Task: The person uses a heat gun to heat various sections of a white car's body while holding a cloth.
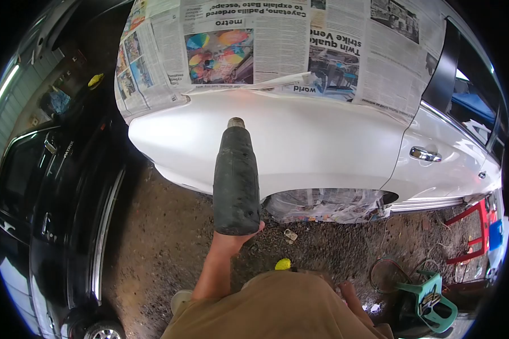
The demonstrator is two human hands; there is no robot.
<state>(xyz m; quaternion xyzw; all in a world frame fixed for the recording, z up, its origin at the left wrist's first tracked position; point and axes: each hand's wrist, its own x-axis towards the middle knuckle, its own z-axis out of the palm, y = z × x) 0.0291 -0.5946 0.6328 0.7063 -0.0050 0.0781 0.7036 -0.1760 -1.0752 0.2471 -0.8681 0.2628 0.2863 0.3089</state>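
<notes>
My left hand [240, 242] is closed around the handle of a black heat gun [236, 181], seen from behind, with most of the fingers hidden by its body. Its metal nozzle points at the white car panel [322, 141], just below a masked edge; contact cannot be judged. Newspaper [283, 51] covers the car's surface above, with a loose strip lifting along the border. More paper and plastic wrap the wheel [328, 204]. Low on the right, my right hand [348, 291] is beside my body, partly covered by the shirt, its fingers unclear.
A black vehicle [56, 192] stands along the left side. To the right are the white car's door handle [425, 154], a red stand or chair [472, 231] and a green stool [430, 299] with items on it. The ground [158, 243] is rough dirt with small debris.
</notes>
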